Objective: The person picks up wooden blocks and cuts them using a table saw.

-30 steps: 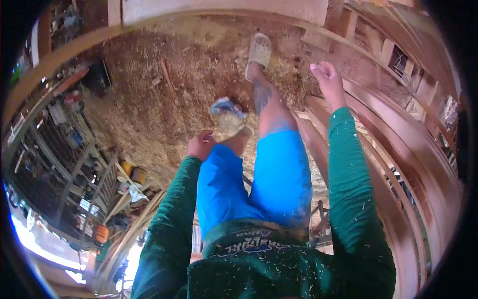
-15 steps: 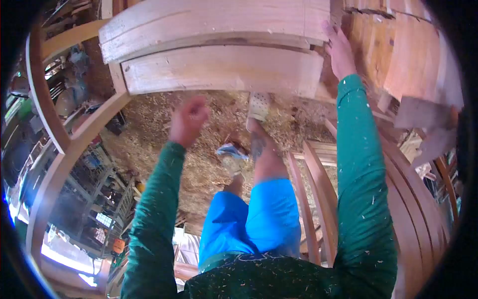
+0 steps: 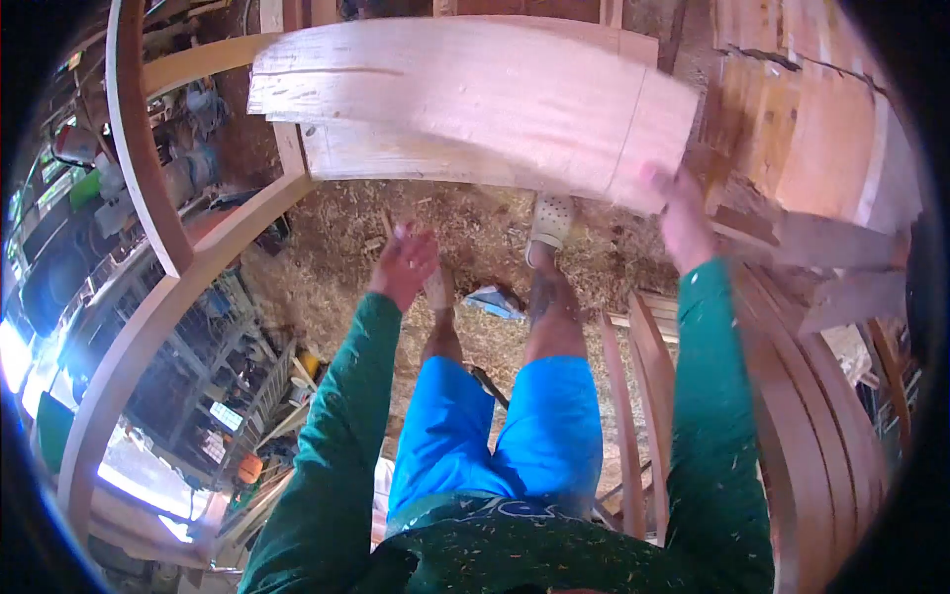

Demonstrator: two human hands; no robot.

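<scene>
A wide, pale wooden board [image 3: 475, 84] lies across the frame in front of me, its right end angled toward me, with a thin line drawn across it near that end. My right hand [image 3: 683, 213] grips the near right corner of this board. Under it, a second board [image 3: 396, 158] shows along its near edge. My left hand [image 3: 406, 265] hangs above the floor, short of the boards, its fingers loosely curled and apart. A thin stick-like bit shows beside those fingers; whether the hand touches it is unclear.
A wooden frame [image 3: 188, 257] stands on the left. Curved planks [image 3: 811, 396] are stacked at right, near a split wood slab [image 3: 811, 129]. Wood shavings [image 3: 346, 223] cover the floor, where a blue-and-white scrap [image 3: 495, 301] lies between my feet.
The top board's right end has swung toward me, my right hand moving with it from the far side to the near corner. My left hand has turned and its fingers have loosened.
</scene>
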